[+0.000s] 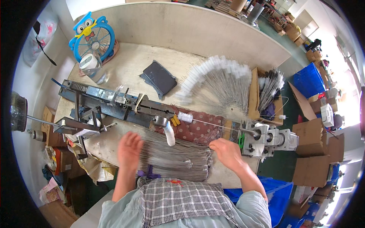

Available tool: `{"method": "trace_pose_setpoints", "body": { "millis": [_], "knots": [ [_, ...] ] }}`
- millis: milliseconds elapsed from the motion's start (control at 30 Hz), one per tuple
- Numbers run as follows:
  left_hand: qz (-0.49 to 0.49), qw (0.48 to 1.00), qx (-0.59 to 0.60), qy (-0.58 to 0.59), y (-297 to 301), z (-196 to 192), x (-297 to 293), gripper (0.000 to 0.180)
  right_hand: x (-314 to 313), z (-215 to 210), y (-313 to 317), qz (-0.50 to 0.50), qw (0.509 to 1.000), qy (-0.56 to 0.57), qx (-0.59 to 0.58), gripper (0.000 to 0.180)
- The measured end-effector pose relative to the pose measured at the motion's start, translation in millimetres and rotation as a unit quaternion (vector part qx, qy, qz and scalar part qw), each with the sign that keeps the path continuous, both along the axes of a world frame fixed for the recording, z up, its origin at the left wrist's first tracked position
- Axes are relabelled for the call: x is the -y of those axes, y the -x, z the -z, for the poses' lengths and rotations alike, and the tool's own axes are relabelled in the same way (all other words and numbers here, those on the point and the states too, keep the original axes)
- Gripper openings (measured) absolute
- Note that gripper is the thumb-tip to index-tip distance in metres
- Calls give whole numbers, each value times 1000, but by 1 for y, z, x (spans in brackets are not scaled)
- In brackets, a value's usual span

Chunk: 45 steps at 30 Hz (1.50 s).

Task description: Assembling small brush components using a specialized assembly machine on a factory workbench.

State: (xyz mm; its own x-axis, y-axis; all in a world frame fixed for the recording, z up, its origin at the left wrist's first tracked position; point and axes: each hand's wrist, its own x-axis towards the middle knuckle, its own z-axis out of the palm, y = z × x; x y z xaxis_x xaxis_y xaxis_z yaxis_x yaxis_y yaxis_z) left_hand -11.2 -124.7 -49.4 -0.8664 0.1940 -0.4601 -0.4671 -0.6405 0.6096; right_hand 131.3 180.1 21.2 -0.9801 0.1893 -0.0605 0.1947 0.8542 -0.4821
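Observation:
A thick bundle of thin metal wires [175,161] lies across the table's front, close to my body. My right hand [227,151] is at the bundle's right end, fingers pinched together at the tip of a wire. By the bundle's left end is my left hand [130,148], raised and smeared by motion, so its grip is unclear. Beyond them, a white-bristled wire brush [185,117] stretches from the long metal fixture [114,100] to the motor-driven chuck [253,133] on the right. A lever with a white-wrapped handle [169,136] hangs from the fixture above the wires.
Finished white-tipped brushes [224,78] fan out at the back, beside a cardboard box [254,95] holding more. A blue fan [95,43], a clear jar [91,64] and a dark flat pad [159,78] sit behind the fixture. A red dotted cloth [207,129] lies under the brush.

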Motion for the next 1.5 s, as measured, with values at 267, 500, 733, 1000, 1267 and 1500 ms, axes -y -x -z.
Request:
{"method": "trace_pose_setpoints", "body": {
  "millis": [267, 500, 733, 1000, 1267, 1500],
  "knots": [
    [181, 966, 10, 184, -19, -60, -115, 24, -2, -2, -20, -93, 993, -71, -8, 19],
    [279, 929, 146, -192, 0, -129, -86, 45, 4, -8, -3, -63, 993, -98, 24, 23],
    [218, 976, -2, -3, -16, -92, -54, 46, -50, -99, -7, -2, 952, -270, -142, 19],
    [308, 676, -589, 318, -22, -76, -188, 15, -72, -68, 26, 109, 984, 7, -141, 15],
    [292, 340, -656, 607, 13, -38, -229, 6, -84, -44, 26, 49, 998, 23, -14, 17],
    [242, 441, -692, 517, 9, -58, -199, 43, -44, -65, 66, -137, 986, -9, -95, 11]
  ]
}}
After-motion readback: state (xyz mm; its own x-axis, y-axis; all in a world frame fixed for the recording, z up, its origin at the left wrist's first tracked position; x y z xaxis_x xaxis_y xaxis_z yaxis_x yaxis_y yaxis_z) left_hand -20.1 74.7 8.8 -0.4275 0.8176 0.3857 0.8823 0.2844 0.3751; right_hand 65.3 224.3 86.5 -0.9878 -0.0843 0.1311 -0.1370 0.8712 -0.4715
